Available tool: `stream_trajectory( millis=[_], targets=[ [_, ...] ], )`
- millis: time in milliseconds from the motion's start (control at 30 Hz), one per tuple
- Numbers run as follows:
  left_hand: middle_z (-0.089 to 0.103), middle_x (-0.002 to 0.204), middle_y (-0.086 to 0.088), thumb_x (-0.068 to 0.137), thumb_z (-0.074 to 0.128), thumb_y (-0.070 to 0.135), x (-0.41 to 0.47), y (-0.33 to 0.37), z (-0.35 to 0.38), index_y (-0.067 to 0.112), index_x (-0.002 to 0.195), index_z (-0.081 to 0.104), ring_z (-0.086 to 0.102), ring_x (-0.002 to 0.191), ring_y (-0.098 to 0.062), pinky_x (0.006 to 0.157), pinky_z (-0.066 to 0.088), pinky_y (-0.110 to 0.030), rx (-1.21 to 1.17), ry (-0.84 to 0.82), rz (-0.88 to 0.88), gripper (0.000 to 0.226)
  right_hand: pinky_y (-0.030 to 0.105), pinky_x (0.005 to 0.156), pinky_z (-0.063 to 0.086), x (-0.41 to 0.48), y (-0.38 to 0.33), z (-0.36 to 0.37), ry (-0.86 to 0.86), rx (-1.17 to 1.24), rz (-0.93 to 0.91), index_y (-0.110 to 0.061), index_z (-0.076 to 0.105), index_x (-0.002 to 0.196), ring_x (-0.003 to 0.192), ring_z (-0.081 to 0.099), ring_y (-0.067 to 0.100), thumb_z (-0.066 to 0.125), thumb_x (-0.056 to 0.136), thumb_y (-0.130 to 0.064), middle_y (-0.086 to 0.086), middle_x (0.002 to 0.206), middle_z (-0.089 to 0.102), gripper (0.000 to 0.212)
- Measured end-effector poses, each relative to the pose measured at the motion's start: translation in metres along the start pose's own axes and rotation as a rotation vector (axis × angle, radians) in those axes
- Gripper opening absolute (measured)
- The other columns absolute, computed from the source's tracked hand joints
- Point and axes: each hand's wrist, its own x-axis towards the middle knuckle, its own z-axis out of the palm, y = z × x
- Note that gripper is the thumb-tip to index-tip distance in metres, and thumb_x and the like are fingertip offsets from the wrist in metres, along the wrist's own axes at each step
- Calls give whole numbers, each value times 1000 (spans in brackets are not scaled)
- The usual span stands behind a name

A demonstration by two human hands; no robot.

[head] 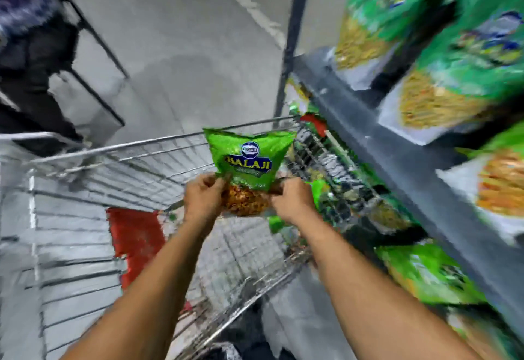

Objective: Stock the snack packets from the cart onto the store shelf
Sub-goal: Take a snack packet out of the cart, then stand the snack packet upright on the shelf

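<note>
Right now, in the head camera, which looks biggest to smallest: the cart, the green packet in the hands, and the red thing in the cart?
1. Cart, by far the biggest.
2. Green packet, held by the left hand and right hand.
3. Red thing.
The packet and red thing look nearly alike, and the packet is raised nearer the camera, so that order is unsure.

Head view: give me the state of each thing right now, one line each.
Packet: sealed, upright, held over the cart by both hands.
Left hand: gripping the packet's lower left edge.
Right hand: gripping its lower right edge.
Cart: nearly empty, something red inside.
Shelf: already holds blurred green packets.
</note>
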Motion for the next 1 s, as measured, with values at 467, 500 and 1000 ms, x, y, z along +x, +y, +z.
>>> stream_trajectory(
  millis=[467,500,1000],
  targets=[
    [45,61,-8,81,70,18,-120,140,197,6,56,58,35,59,-17,54,25,-31,16,-666,479,29,12,45,30,-121,105,-209,719,170,163,-11,69,66,54,54,9,75,71,-31,8,66,73,21],
    [44,62,-8,81,70,16,-127,142,210,8,54,57,34,61,-18,55,24,-31,20,-717,471,31,12,45,29,-126,114,-214,750,179,198,-11,69,67,54,54,10,75,71,-31,8,66,73,21],
    [57,66,-12,71,71,38,-147,95,307,4,63,62,48,66,-19,64,37,-35,78,-777,277,37,12,64,34,-132,195,-220,892,285,372,-11,73,91,73,59,9,69,80,-28,8,89,76,20]
  ],
)
